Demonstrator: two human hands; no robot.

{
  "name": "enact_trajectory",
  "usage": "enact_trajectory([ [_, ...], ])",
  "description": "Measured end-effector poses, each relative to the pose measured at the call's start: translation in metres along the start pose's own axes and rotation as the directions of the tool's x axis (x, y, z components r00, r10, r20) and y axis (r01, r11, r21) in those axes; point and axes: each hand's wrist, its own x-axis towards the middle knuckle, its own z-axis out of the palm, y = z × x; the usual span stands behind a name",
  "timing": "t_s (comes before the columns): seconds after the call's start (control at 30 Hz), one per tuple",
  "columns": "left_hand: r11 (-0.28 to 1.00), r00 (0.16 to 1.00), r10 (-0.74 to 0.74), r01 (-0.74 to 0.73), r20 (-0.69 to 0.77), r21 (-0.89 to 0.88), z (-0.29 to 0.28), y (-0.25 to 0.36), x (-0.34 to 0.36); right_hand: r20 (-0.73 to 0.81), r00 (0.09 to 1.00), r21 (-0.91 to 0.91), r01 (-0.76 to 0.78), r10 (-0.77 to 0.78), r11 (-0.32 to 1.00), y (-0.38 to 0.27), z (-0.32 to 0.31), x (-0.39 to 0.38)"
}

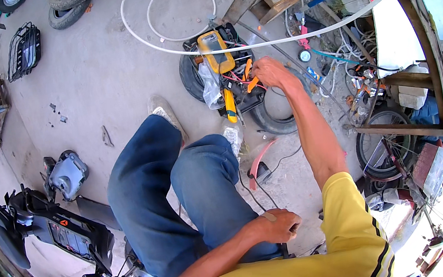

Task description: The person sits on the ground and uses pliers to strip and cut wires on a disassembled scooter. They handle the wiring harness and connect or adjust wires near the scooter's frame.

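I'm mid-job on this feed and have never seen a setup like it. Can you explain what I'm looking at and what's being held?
There is no machine here: these are a person's two bare hands. The single picture comes from a wide fisheye camera on their head, looking down, so straight edges bend near the rim.

The right hand reaches out, its fingers at an orange-handled tool; whether it grips it is unclear. The left hand is curled near the lap; I can't tell whether it holds anything.

Around the right hand are a yellow meter, a yellow tool and a clear plastic bag. A tyre lies on the ground nearby.
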Motion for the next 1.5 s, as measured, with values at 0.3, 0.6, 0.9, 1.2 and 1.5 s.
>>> enact_trajectory([
  [0.3,1.0,0.998,0.001,0.0,-0.056,0.004,0.002,-0.007,-0.002,0.375,0.922,-0.167,-0.033,0.095,0.985,0.022,0.072,0.027],
  [0.6,1.0,0.998,0.018,-0.019,-0.068,-0.006,-0.004,-0.005,-0.006,0.305,0.952,-0.138,0.072,-0.027,0.988,0.023,0.077,-0.02],
  [0.9,0.999,0.996,-0.038,0.04,-0.074,0.018,-0.002,-0.007,-0.004,0.197,0.979,0.16,0.011,-0.043,0.987,-0.027,0.037,-0.076],
  [1.2,0.98,0.812,-0.182,0.104,-0.554,-0.169,0.002,-0.017,-0.001,0.035,0.879,0.912,-0.223,0.475,0.345,-0.026,0.016,-0.234],
  [1.5,0.871,0.835,-0.195,-0.094,-0.515,-0.482,0.008,0.001,-0.009,0.377,0.759,0.708,0.133,0.531,-0.694,-0.101,0.164,-0.448],
])
